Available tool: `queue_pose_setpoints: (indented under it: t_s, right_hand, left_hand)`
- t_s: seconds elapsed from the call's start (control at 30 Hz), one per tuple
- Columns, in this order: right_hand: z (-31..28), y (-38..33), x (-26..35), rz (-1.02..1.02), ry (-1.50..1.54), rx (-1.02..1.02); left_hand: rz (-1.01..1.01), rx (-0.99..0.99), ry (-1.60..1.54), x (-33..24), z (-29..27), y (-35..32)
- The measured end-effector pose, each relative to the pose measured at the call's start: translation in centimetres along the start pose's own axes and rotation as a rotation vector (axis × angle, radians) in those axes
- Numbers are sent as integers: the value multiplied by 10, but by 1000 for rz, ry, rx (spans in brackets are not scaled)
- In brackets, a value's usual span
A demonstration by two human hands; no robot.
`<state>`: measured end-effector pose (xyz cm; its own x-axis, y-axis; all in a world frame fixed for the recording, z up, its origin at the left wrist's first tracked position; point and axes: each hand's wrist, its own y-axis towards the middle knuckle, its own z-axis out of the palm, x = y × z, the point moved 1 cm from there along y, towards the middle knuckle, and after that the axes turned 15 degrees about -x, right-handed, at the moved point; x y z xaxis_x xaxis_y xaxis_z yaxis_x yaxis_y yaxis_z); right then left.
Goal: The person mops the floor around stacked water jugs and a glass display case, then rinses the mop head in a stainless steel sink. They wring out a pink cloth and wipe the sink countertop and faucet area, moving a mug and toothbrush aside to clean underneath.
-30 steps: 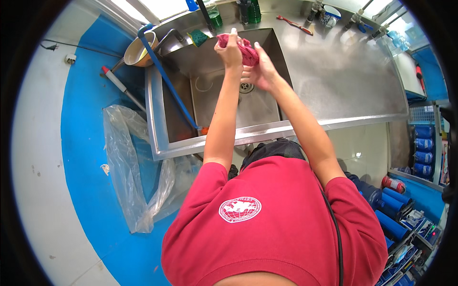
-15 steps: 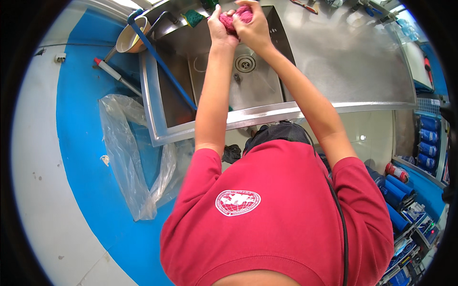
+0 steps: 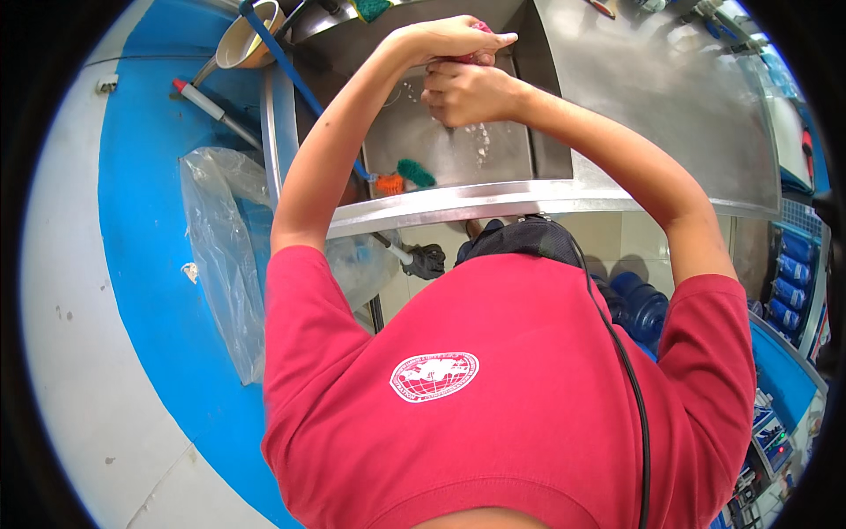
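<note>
Both arms (image 3: 328,137) bow outward — the left hand (image 3: 451,40) curls inward just beyond the fisted right hand (image 3: 469,93), each grip closed on the bunched red cloth (image 3: 465,59) held between them, above the metal sink (image 3: 511,163).

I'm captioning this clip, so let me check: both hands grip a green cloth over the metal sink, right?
Not quite: the cloth is pinkish red, not green, as the head view shows. The left hand and right hand do grip it over the metal sink.
</note>
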<state>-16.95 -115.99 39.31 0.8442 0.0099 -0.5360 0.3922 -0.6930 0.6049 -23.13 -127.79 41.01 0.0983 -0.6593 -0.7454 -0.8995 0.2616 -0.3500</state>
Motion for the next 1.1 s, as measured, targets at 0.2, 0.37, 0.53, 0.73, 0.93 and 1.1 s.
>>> queue_pose_setpoints:
  t_s: [0.2,0.37,0.53,0.73,0.93,1.1]
  right_hand:
    - [21,-11,7,11,-42,277]
    - [30,-13,12,101,40,434]
    - [33,-25,7,74,55,470]
    - [-32,-51,-3,185,239,202]
    - [-55,-87,13,2167,779,-218]
    - [-31,-51,19,2212,2083,-1289]
  left_hand:
    - [12,-230,290,7,40,29]
    - [-132,-208,380,9,52,37]
    - [3,-335,395,7,60,48]
    - [-10,-676,-845,10,35,37]
    - [401,-1027,-622,-25,35,-11]
    - [1000,-1081,-296,-63,67,-25]
